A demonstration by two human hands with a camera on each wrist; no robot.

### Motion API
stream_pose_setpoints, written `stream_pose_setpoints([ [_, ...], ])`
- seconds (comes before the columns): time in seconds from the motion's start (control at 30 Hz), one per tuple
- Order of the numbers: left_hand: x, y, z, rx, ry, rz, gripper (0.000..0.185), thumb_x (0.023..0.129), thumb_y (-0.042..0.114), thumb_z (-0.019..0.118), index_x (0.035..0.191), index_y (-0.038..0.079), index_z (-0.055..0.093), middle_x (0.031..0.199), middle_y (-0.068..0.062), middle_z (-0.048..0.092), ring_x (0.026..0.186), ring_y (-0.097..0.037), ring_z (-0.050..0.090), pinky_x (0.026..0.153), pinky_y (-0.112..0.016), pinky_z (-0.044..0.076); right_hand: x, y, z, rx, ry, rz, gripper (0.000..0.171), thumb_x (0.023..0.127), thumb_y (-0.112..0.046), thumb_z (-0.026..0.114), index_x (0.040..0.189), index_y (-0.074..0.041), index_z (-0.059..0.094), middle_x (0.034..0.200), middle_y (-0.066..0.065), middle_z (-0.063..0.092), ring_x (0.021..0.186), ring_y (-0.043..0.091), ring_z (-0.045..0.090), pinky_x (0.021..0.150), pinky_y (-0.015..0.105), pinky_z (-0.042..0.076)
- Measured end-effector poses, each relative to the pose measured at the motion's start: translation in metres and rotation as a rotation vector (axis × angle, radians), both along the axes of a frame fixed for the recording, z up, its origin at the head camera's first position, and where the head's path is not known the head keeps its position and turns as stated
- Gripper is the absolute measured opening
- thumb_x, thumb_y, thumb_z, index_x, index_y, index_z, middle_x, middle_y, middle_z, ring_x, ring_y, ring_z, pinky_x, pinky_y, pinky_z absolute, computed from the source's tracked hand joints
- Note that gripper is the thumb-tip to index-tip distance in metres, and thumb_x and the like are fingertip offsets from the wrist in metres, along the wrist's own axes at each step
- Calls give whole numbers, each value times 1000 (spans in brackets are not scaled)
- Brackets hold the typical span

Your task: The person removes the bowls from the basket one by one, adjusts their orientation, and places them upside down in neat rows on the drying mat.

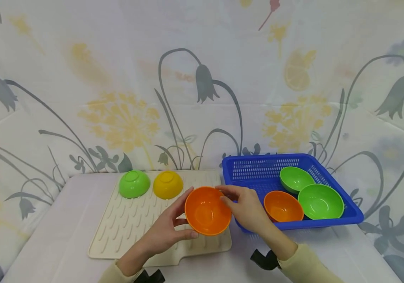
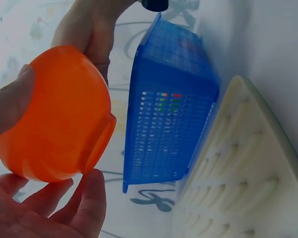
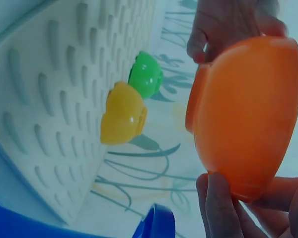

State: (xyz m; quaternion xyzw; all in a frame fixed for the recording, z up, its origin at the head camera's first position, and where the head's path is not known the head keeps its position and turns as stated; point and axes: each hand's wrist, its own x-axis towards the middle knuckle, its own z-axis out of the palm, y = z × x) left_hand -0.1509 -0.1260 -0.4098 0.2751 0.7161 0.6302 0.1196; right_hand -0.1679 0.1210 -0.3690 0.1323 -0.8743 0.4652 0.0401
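At your far left, a round, glossy green plastic-looking bowl [image 1: 134, 184] sits upside down near the back left corner of the cream rectangular ribbed mat [image 1: 122, 224]; just beside it, the round yellow plastic-looking bowl [image 1: 168, 185] is also inverted. From these two, exposed ribs run to the mat's front edge. Your left hand [image 1: 166, 228] grasps the left side of the round, glossy orange bowl [image 1: 207, 211], held up over the mat's right part, its mouth tilted toward you. Your right hand [image 1: 246, 206] pinches its right rim, near the left edge of the blue rectangular perforated plastic basket [image 1: 329, 223]. The basket's right half holds a second orange bowl [image 1: 284, 208], a rear green bowl [image 1: 296, 179] and a front green bowl [image 1: 321, 202], all mouth up; perforated floor shows to their left.
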Motion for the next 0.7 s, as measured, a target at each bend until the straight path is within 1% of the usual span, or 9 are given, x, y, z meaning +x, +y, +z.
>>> stream_pose_setpoints([
  [0.1,0,-1,1,11,-6,-27,94,88,17,78,159,31,19,156,2,37,137,-22,43,100,-36,49,3,-2,-3,-19,-4,-21,30,92,-2,69,120,-14,72,106,2,73,99,23,70,83,40,58],
  [0.17,-1,-1,1,33,-9,-51,93,89,17,77,160,29,18,157,-1,36,137,-25,43,100,-35,49,4,-3,-4,-28,-4,-34,31,92,-1,69,119,-15,73,105,1,73,98,22,70,82,39,58],
  [0.33,-1,1,4,102,-32,-83,92,89,14,76,160,27,19,156,-6,36,132,-31,46,100,-36,49,6,-6,-6,-88,24,-37,31,91,0,70,119,-13,73,106,2,73,97,21,70,82,37,58],
  [0.43,-2,1,6,125,-30,-78,90,88,14,77,159,27,22,154,-7,38,130,-32,48,99,-36,50,7,-6,-8,-128,47,-26,32,91,1,69,121,-12,72,108,2,73,99,20,70,84,38,58],
  [0.57,-2,-1,7,118,-14,-59,89,88,15,78,159,26,25,154,-7,38,131,-32,48,99,-37,49,8,-5,-12,-180,71,3,33,92,1,68,124,-9,70,113,5,72,103,22,69,89,40,55],
  [0.63,-1,-3,8,108,-31,-46,90,87,15,78,159,27,25,157,-8,34,131,-32,49,98,-37,50,8,-4,-12,-212,75,18,35,93,0,67,127,-9,68,116,6,71,107,23,68,90,39,55],
  [0.7,-1,-4,9,90,-56,-16,90,86,15,79,158,27,26,158,-9,31,127,-33,53,95,-38,52,9,-3,-13,-250,78,30,36,94,-1,66,129,-9,67,119,7,70,111,24,66,90,36,54],
])
